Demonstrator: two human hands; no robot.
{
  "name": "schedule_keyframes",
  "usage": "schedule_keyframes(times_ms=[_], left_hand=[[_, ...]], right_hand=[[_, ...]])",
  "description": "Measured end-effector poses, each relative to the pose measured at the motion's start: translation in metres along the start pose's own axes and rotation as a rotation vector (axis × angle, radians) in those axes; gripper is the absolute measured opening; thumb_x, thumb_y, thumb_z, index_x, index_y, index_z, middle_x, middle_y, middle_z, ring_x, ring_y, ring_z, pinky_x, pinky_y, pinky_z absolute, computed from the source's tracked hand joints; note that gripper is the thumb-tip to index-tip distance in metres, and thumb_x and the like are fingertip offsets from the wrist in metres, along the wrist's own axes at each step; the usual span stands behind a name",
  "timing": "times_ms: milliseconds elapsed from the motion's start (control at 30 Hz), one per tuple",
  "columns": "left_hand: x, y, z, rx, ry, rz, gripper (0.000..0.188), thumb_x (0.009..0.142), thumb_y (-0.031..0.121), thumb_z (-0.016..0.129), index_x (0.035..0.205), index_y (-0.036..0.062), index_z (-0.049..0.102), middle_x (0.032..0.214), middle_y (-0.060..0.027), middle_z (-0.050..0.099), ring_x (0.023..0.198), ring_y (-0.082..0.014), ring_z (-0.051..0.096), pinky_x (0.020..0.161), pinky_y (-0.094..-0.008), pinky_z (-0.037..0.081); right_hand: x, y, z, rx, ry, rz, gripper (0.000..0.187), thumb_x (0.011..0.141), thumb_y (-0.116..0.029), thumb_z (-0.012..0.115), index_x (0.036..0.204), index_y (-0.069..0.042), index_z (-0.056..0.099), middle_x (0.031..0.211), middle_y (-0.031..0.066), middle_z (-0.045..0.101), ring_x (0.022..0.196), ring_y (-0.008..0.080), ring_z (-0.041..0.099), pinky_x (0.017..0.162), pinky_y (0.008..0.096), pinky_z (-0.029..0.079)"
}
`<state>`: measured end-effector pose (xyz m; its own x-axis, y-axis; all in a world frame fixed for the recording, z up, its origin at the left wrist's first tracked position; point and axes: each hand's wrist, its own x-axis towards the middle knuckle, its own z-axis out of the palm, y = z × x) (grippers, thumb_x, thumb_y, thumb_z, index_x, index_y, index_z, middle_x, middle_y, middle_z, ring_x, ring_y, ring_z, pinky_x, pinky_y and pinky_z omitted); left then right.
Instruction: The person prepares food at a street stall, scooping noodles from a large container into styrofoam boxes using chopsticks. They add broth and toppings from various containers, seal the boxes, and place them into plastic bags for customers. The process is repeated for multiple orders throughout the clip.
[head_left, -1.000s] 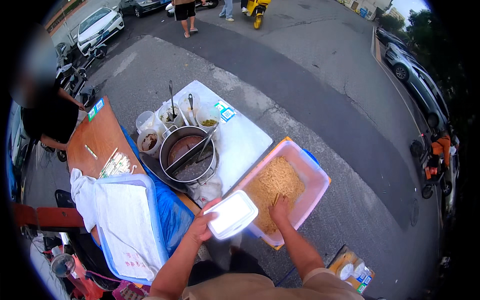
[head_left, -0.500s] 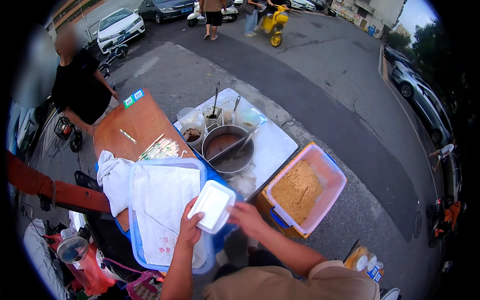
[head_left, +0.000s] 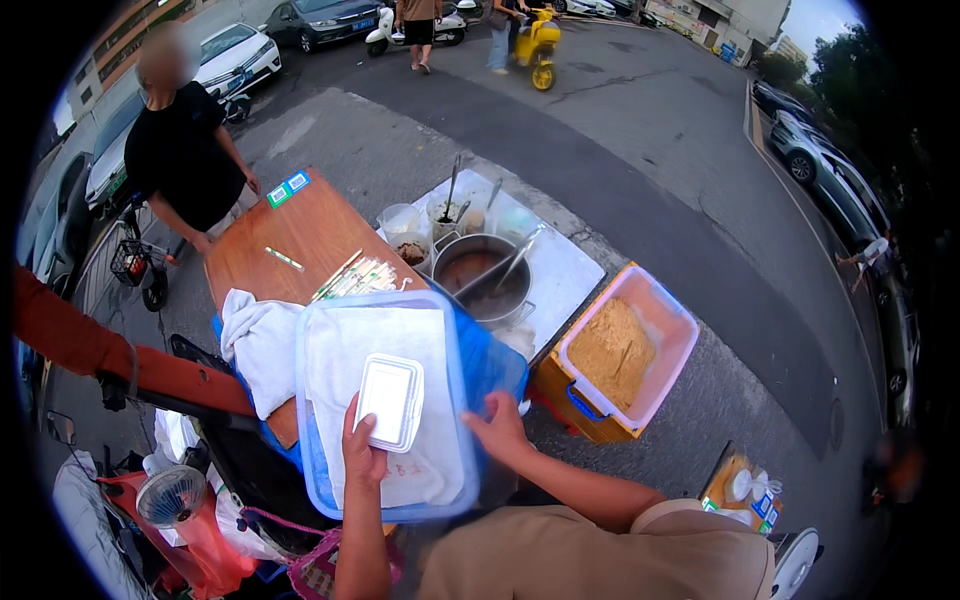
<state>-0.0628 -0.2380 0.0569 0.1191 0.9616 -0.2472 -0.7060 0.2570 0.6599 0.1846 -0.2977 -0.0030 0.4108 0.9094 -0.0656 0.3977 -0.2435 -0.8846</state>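
A white takeaway box (head_left: 391,400) is held upright in my left hand (head_left: 364,452), its thumb resting on the near left edge. The box is over the white cloth (head_left: 435,340) that lies across a translucent plastic tub (head_left: 471,440). Near the tub's right rim, my right hand (head_left: 497,428) is apart from the box, thumb and fingers spread with nothing between them. Beyond the tub, a bundle of paper-wrapped chopsticks (head_left: 365,278) lies on a brown wooden board (head_left: 262,245).
A metal pot (head_left: 485,278) with utensils stands on a white board (head_left: 572,270), with several seasoning cups (head_left: 409,246) beside it. At the right, a pink-white bin (head_left: 676,338) holds tan crumbs. A person in black (head_left: 185,150) stands at the left. A red beam (head_left: 180,378) juts in.
My right hand has let go of the box and drawn away to the right. The box has turned more upright in my left hand. The view has shifted a little.
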Motion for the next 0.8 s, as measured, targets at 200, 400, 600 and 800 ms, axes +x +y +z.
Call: schedule_keyframes(times_ms=[200,400,600,800], left_hand=[[0.000,-0.004,-0.007,0.033,0.050,-0.019,0.068,0.092,0.003,0.064,0.154,0.0009,0.037,0.145,-0.0177,0.054,0.131,-0.0315,0.056,0.110,-0.0445,0.048],[-0.015,-0.013,0.041,0.134,-0.010,-0.038,0.068,0.091,0.003,0.066,0.153,0.0013,0.038,0.144,-0.0171,0.055,0.131,-0.0307,0.055,0.110,-0.0442,0.047],[-0.045,-0.076,0.150,0.240,-0.206,-0.145,0.067,0.090,0.004,0.070,0.150,-0.0008,0.041,0.143,-0.0150,0.055,0.131,-0.0260,0.054,0.112,-0.0400,0.043],[-0.015,-0.215,0.236,0.258,-0.388,-0.388,0.066,0.090,-0.002,0.069,0.150,-0.0005,0.043,0.142,-0.0145,0.056,0.130,-0.0235,0.055,0.111,-0.0371,0.044]], right_hand=[[-0.056,0.015,0.004,0.474,-0.674,0.780,0.048,0.092,-0.033,0.078,0.120,0.003,0.063,0.106,0.0105,0.071,0.099,0.0216,0.067,0.088,0.0362,0.054],[-0.055,-0.012,-0.019,0.907,-0.470,0.656,0.045,0.087,-0.006,0.073,0.130,0.000,0.061,0.117,0.0088,0.070,0.104,0.0199,0.067,0.094,0.0362,0.054],[-0.037,0.050,-0.141,1.153,-0.351,0.520,0.047,0.083,0.002,0.070,0.129,-0.003,0.061,0.118,0.0085,0.070,0.105,0.0208,0.068,0.097,0.0386,0.054],[-0.039,0.123,-0.273,1.256,0.076,0.422,0.050,0.085,0.002,0.066,0.134,-0.002,0.057,0.124,0.0130,0.068,0.114,0.0267,0.067,0.103,0.0429,0.054]])
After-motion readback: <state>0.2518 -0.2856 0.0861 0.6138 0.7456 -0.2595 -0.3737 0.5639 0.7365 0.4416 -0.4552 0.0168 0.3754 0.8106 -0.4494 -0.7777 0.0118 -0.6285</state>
